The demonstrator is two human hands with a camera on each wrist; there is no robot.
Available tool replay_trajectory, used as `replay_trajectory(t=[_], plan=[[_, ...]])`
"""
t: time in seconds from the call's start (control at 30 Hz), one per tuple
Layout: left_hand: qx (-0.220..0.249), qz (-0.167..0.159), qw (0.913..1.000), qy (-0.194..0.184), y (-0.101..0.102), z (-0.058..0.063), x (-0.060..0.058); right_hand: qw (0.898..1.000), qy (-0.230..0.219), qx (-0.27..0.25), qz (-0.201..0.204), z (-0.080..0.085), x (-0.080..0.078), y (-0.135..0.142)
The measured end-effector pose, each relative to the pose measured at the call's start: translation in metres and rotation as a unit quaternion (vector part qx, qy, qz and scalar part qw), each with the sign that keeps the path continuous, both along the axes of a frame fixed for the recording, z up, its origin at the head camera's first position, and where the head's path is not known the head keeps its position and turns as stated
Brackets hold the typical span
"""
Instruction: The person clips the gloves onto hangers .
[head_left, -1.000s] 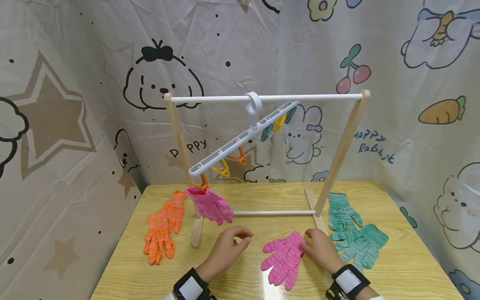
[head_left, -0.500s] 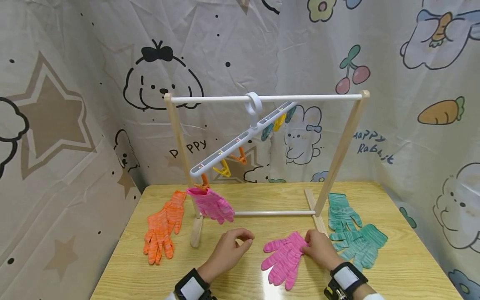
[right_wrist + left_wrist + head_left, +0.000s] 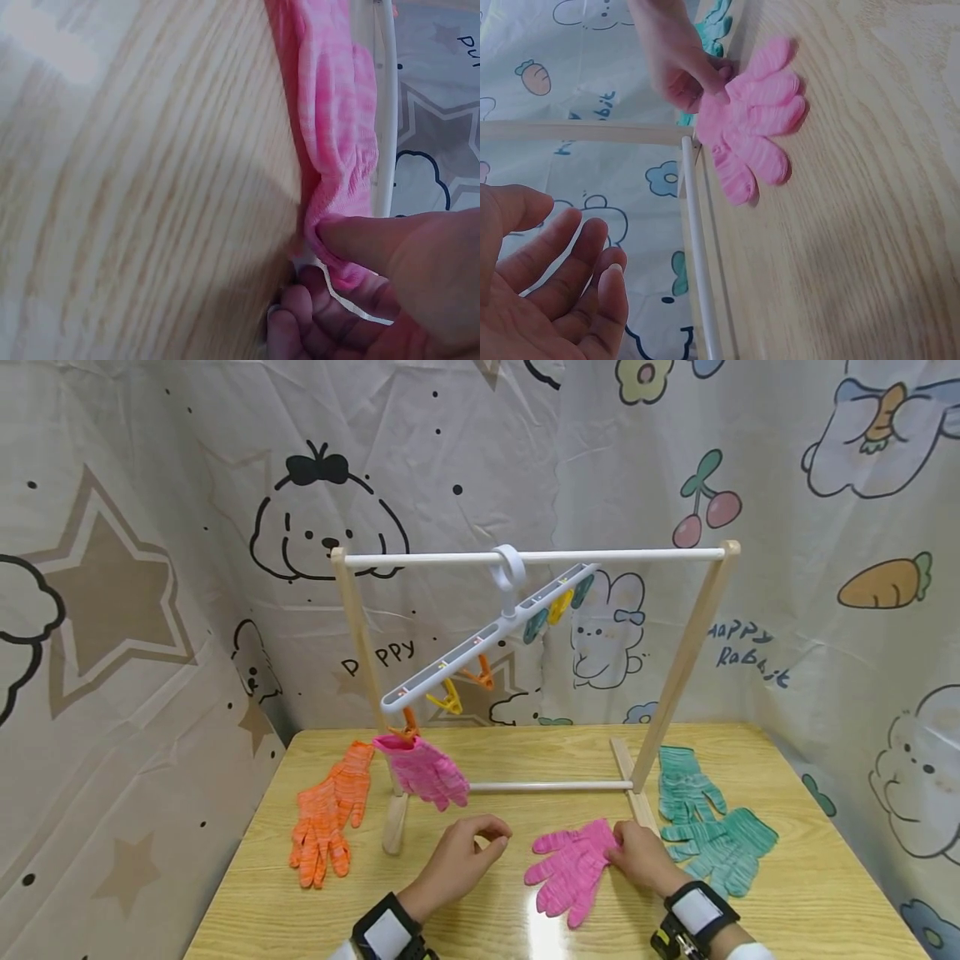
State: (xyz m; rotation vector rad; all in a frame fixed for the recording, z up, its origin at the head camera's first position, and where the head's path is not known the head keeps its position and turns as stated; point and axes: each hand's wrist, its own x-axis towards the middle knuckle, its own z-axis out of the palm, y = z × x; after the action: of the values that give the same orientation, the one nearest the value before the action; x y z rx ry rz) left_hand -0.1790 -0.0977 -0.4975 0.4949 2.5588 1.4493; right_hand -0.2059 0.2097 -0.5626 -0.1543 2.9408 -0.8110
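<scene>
A pink knit glove (image 3: 570, 870) lies on the table with its fingers toward the left and front. My right hand (image 3: 647, 858) pinches its cuff between thumb and fingers, as the right wrist view shows, where the glove (image 3: 337, 112) sags from the thumb. To the left of that glove my left hand (image 3: 455, 862) hovers with loosely curled fingers and nothing in them; the left wrist view shows the palm of this hand (image 3: 555, 300) bare. A second pink glove (image 3: 423, 772) hangs from an orange clip (image 3: 408, 727) at the hanger's near left end.
A grey clip hanger (image 3: 450, 667) hangs slanted from the white bar (image 3: 622, 557) of a wooden-legged rack (image 3: 682, 668). It carries yellow, orange and teal clips. Orange gloves (image 3: 322, 818) lie at the left, green gloves (image 3: 727, 843) at the right. A printed curtain (image 3: 480, 443) stands behind.
The pink glove on the table has shifted slightly back, its fingertips a little farther from the front edge, with my right hand at its cuff. My left hand has drifted slightly right.
</scene>
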Motion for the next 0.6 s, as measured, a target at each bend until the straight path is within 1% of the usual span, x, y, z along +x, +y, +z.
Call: replay_trajectory(t=[0.17, 0.33, 0.5, 0.6], plan=[[-0.003, 0.000, 1.0000, 0.002, 0.002, 0.003, -0.002, 1.000, 0.009, -0.024, 0.001, 0.000, -0.002, 0.002], [-0.003, 0.001, 1.0000, 0.009, 0.004, 0.005, -0.003, 0.998, 0.018, -0.055, 0.010, 0.006, -0.005, 0.001], [0.003, 0.000, 0.9997, 0.023, 0.006, 0.007, -0.004, 0.997, 0.013, -0.082, 0.010, 0.012, -0.011, -0.003], [0.004, 0.000, 0.9998, 0.020, 0.007, 0.008, -0.004, 0.995, 0.022, -0.100, 0.007, 0.015, -0.014, -0.005]])
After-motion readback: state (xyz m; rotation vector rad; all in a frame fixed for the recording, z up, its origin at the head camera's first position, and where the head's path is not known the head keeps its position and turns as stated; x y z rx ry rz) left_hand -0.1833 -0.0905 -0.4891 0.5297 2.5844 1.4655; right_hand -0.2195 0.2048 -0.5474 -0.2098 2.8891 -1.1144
